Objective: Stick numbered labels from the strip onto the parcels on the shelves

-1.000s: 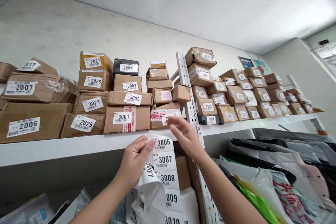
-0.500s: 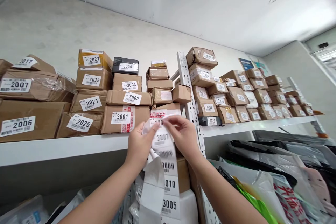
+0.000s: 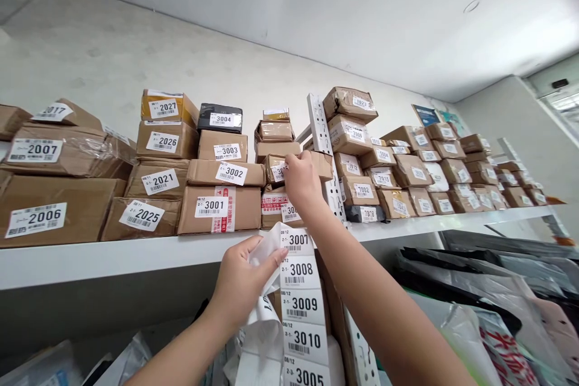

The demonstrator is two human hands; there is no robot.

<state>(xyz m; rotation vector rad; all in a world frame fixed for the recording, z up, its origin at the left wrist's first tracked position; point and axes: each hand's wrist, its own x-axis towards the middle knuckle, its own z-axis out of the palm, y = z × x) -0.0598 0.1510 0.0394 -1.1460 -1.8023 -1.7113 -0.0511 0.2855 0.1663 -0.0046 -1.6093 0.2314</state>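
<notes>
My left hand [image 3: 242,280] is closed on a strip of numbered labels [image 3: 301,301] that hangs down below the shelf edge; its top label reads 3007, then 3008, 3009, 3010. My right hand [image 3: 302,180] is raised to a small brown box [image 3: 277,167] stacked on the white shelf [image 3: 113,256]. Its fingers press a white numbered label [image 3: 279,171] against the front of that box. The box sits on a larger box [image 3: 277,208] with a red-printed sticker, to the right of box 3002 [image 3: 225,172].
Many brown cartons with numbered labels fill the shelf, 2006 to 2027 at left, 3001 to 3004 in the middle, others right of a perforated white upright [image 3: 322,145]. Plastic mailer bags [image 3: 493,307] lie on the shelf below at right.
My right hand peeled label 3006 off the top of the strip and carried it up to the small box. My left hand dropped back down with the strip.
</notes>
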